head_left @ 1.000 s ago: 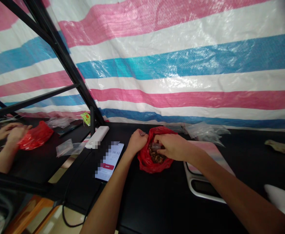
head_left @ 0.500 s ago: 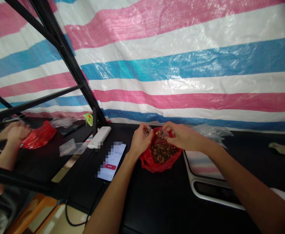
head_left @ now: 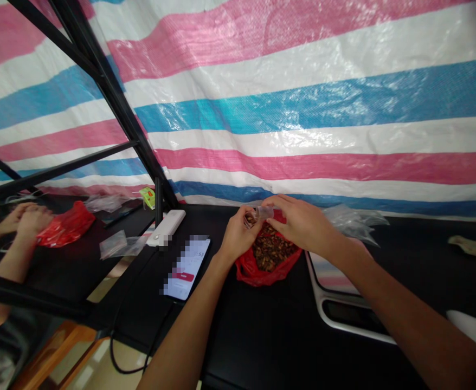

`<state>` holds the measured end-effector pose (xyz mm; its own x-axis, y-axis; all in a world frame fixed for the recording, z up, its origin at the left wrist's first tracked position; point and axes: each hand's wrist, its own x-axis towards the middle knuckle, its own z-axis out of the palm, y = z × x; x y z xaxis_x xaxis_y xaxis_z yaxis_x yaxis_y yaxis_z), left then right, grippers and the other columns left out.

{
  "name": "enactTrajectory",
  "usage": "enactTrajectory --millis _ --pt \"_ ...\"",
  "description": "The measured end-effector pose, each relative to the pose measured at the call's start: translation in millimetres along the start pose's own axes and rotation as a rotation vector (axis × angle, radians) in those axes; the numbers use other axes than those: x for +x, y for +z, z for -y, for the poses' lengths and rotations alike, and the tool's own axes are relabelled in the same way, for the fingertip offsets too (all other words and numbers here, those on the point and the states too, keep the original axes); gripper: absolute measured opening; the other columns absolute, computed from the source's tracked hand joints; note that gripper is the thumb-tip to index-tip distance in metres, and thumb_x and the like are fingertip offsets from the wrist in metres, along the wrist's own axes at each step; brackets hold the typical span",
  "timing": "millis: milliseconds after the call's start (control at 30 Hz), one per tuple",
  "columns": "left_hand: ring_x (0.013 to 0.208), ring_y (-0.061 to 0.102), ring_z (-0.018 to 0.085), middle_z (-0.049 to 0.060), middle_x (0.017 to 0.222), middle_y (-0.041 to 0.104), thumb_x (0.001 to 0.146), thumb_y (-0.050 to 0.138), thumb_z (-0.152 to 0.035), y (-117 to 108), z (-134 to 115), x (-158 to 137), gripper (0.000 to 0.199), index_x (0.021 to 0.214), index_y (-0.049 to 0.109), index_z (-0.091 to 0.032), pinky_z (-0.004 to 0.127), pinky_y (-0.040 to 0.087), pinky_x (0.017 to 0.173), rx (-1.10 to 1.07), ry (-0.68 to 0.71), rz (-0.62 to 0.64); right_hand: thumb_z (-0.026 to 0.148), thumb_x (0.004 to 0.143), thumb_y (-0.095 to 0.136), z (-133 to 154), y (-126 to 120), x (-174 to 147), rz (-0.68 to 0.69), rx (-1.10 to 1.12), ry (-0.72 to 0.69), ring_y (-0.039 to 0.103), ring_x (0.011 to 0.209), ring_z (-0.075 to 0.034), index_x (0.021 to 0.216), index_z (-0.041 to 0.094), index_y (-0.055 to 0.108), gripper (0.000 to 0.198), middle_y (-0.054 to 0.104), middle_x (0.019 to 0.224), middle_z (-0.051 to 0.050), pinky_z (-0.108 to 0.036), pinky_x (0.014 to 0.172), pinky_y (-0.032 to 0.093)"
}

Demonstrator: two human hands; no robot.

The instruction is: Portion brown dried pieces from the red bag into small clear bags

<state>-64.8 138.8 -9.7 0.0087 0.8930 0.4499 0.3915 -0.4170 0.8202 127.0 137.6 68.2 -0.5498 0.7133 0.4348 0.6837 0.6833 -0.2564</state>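
Observation:
My left hand (head_left: 237, 233) is closed around a small clear plastic container (head_left: 250, 218) with brown bits inside. My right hand (head_left: 303, 223) pinches a small clear cup (head_left: 265, 212), lying tilted with its mouth at the container. Both hands are over the far side of an open red plastic bag (head_left: 258, 276). Loose brown, seed-like pieces (head_left: 274, 252) fill the bag; their exact kind is too small to make out. My right forearm passes above a kitchen scale (head_left: 331, 311) and hides part of it.
Left of the bag lies a lit phone (head_left: 187, 271), with a white power strip (head_left: 167, 227) behind it. Clear plastic bags (head_left: 355, 221) lie behind the scale. A black metal frame (head_left: 120, 111) rises at left; beyond it are another person's hands (head_left: 30, 219) and a red bag (head_left: 69, 225).
My right hand has moved up and left, bringing the cup from above the brown pieces to the mouth of the container. My left hand has barely shifted.

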Motion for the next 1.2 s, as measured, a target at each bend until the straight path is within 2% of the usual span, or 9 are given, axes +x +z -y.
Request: enactTrajectory --millis 167,267,367,500,700,800,900,1100,1200 --pt "0.074 0.057 0.014 -0.002 0.086 0.059 0.086 0.068 -0.022 1 3 1 0.023 0.102 0.051 -0.023 0.026 0.044 0.071 0.012 0.039 -0.041 0.027 0.091 0.065 -6 -2 0 0.041 -0.019 0.085 0.072 0.097 -0.025 0.12 0.028 0.062 0.029 0.073 0.12 -0.004 -0.035 0.082 0.052" --pt "0.08 0.057 0.015 0.0 0.092 0.058 0.086 0.064 -0.015 0 8 2 0.029 0.11 0.048 -0.023 0.027 0.045 0.076 0.033 0.049 -0.097 0.033 0.091 0.066 -12 2 -4 0.179 -0.056 0.157 0.073 0.089 -0.026 0.114 0.026 0.065 0.025 0.076 0.106 -0.005 -0.035 0.077 0.052" --pt "0.087 0.057 0.017 0.003 0.098 0.057 0.089 0.061 -0.016 -2 11 2 0.032 0.116 0.046 -0.021 0.031 0.046 0.082 0.075 0.093 -0.129 0.037 0.094 0.064 -14 6 -8 0.275 -0.002 0.089 0.073 0.094 -0.027 0.121 0.026 0.065 0.03 0.076 0.109 -0.007 -0.037 0.08 0.053" --pt "0.101 0.057 0.021 0.008 0.114 0.057 0.089 0.062 -0.018 -4 4 -1 0.039 0.124 0.044 -0.02 0.036 0.048 0.091 0.098 0.219 -0.092 0.031 0.098 0.06 -5 4 -6 0.098 0.13 -0.075 0.069 0.11 -0.025 0.14 0.031 0.055 0.042 0.066 0.132 -0.007 -0.039 0.094 0.053" --pt "0.1 0.063 0.019 0.006 0.112 0.061 0.091 0.062 -0.019 2 -15 -7 0.041 0.126 0.041 -0.022 0.032 0.052 0.09 -0.084 0.197 0.033 0.023 0.103 0.052 -1 -1 3 -0.021 0.164 -0.234 0.067 0.102 -0.021 0.105 0.026 0.068 0.016 0.068 0.112 -0.005 -0.034 0.092 0.051" --pt "0.089 0.066 0.018 0.004 0.106 0.067 0.092 0.065 -0.025 2 -24 -8 0.04 0.127 0.046 -0.022 0.029 0.054 0.081 -0.095 0.124 0.07 0.016 0.099 0.053 -3 -7 2 -0.093 0.24 -0.204 0.065 0.11 -0.021 0.1 0.025 0.065 0.016 0.068 0.118 -0.005 -0.034 0.098 0.049" --pt "0.088 0.067 0.019 0.005 0.103 0.072 0.094 0.063 -0.029 2 -31 -8 0.03 0.122 0.058 -0.021 0.03 0.054 0.082 -0.073 0.1 0.118 0.011 0.094 0.053 -4 -13 1 -0.115 0.333 -0.145 0.063 0.121 -0.022 0.095 0.025 0.063 0.017 0.068 0.126 -0.005 -0.036 0.103 0.048" --pt "0.088 0.069 0.02 0.004 0.102 0.073 0.091 0.068 -0.031 9 -34 -12 0.036 0.125 0.062 -0.021 0.031 0.055 0.084 -0.081 0.071 0.165 0.013 0.089 0.054 -8 -12 -1 -0.072 0.39 -0.051 0.068 0.09 -0.02 0.089 0.024 0.062 0.013 0.072 0.095 -0.002 -0.034 0.085 0.052" --pt "0.096 0.07 0.022 0.005 0.109 0.074 0.084 0.079 -0.036 9 -31 -12 0.054 0.132 0.058 -0.023 0.032 0.055 0.089 -0.123 0.074 0.195 0.02 0.091 0.055 -15 -23 -1 -0.138 0.43 -0.004 0.066 0.085 -0.02 0.091 0.024 0.062 0.008 0.071 0.091 -0.002 -0.033 0.081 0.052"
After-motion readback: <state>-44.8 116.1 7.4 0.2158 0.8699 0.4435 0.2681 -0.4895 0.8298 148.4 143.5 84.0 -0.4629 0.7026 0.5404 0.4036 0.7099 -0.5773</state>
